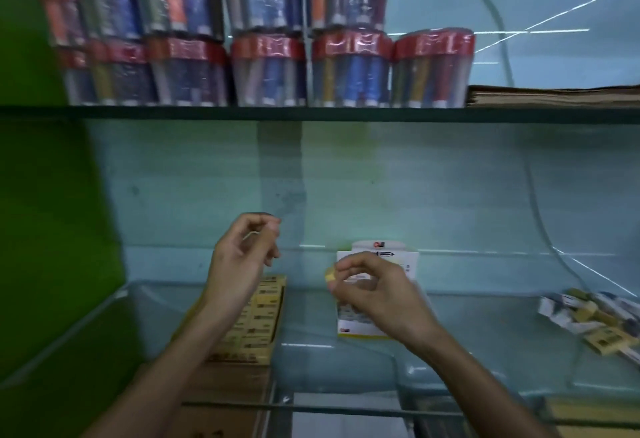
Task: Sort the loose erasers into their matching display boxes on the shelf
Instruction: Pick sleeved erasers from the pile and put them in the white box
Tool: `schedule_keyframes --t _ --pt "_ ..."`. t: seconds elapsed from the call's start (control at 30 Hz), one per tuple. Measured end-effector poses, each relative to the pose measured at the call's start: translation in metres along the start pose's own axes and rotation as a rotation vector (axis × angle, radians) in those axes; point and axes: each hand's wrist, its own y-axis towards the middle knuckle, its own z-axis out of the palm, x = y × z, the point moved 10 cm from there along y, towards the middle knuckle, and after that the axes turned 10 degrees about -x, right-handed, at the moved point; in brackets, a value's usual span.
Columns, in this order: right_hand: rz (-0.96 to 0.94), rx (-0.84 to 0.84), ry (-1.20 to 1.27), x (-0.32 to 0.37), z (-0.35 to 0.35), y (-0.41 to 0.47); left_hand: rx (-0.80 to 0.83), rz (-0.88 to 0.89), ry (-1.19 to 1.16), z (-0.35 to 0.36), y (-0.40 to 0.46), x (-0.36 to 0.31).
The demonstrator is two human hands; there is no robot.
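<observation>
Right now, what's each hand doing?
Left hand: fingers curled, contents cannot be told.
Right hand: fingers pinching a small yellow eraser.

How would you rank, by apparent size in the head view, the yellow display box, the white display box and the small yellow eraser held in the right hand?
1. Yellow display box, though partly behind the left arm.
2. White display box; largely hidden by the right hand, so the order of these two is unsure.
3. Yellow eraser, clearly smallest.

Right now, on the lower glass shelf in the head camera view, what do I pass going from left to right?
Yellow display box of erasers → left hand → small yellow eraser pinched by the right hand → white display box → pile of loose erasers at the far right.
</observation>
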Motion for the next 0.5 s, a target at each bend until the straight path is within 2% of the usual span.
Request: schedule_keyframes --t 0.13,0.27,0.5 --pt "-0.209 0.177 -0.383 0.009 0.082 0.010 -0.118 -0.006 0.008 -0.053 0.018 0.000" --pt "-0.410 0.314 -0.638 0.020 0.157 0.015 -0.164 -0.007 0.030 -0.089 0.024 0.001" --pt "-0.528 0.396 -0.868 0.022 0.220 0.015 -0.193 -0.017 0.050 -0.124 0.033 0.006"
